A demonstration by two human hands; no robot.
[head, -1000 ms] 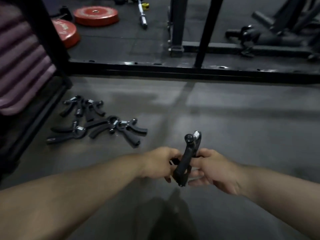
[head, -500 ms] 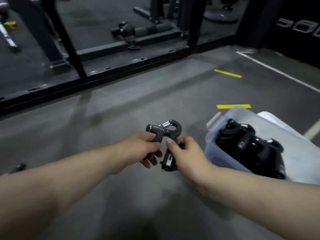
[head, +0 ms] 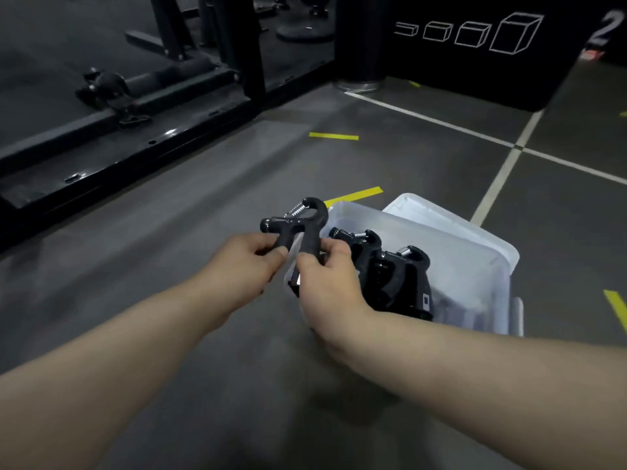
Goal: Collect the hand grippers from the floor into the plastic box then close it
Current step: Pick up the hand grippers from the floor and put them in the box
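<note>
Head view, two hands (head: 288, 269), one hand gripper (head: 298, 225)

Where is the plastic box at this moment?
In the head view, the plastic box stands open on the floor at centre right, just beyond the right hand, with black hand grippers inside it.

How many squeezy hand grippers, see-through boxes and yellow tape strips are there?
Hand grippers: at least 3, namely the held gripper in the left hand and right hand, plus gripper one and gripper two in the box; the pile hides any more.
Plastic box: 1
Yellow tape strips: 3 clear ones
Total: 7
</note>
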